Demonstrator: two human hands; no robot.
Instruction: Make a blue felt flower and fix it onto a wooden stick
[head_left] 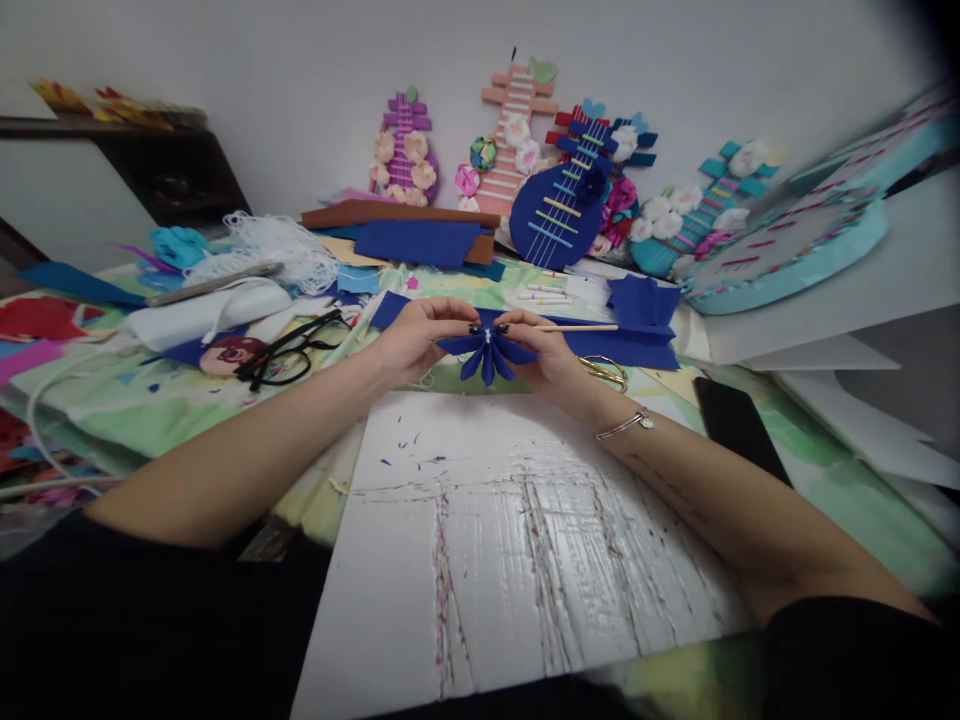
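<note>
A blue paper flower [487, 362], its pointed petals fanned downward and a small white tie at its centre, hangs between my two hands. My left hand [422, 335] pinches its left side between thumb and fingers. On the other side my right hand [546, 352] grips it the same way. A thin wooden stick [581, 328] shows just beyond the right fingers; I cannot tell whether that hand touches it. Under the hands lies a white board [397, 440] streaked with dried glue and dotted with blue paper scraps. Blue paper strips [630, 345] lie behind the hands.
Decorated paper instruments, among them a blue one [555, 220], lean on the wall. Black glasses [289, 355], white string [262, 250] and a glue gun cable [37, 400] are on the left. A black phone [739, 425] and gold bangles [606, 373] lie right.
</note>
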